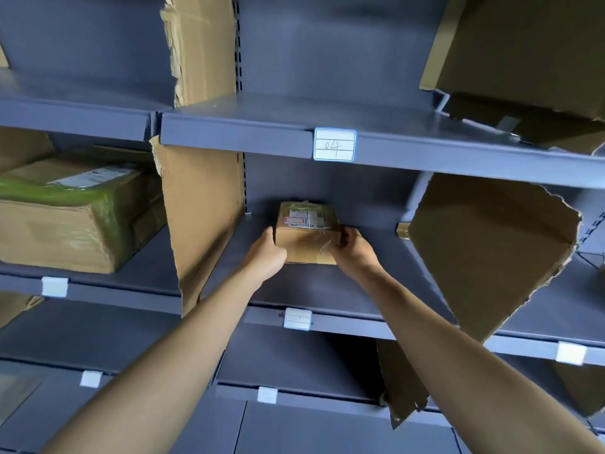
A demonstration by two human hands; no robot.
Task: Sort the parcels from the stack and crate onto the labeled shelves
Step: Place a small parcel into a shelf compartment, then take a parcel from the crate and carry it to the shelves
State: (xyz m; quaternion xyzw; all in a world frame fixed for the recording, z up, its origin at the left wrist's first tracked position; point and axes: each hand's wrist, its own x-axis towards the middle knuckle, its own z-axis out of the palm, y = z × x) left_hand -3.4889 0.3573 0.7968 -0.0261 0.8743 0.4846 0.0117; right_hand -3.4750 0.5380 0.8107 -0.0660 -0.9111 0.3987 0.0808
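As left hand [266,253] and right hand [353,249] clamp the parcel [306,231] near the shelf [294,290] back edge, placement looks nearly done; green-taped box [75,217] shelved, remainder unseen.

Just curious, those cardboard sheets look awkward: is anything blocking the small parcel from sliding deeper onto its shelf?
Nothing visible. The left hand and right hand hold the parcel on the shelf; cardboard dividers stand clear at either side.
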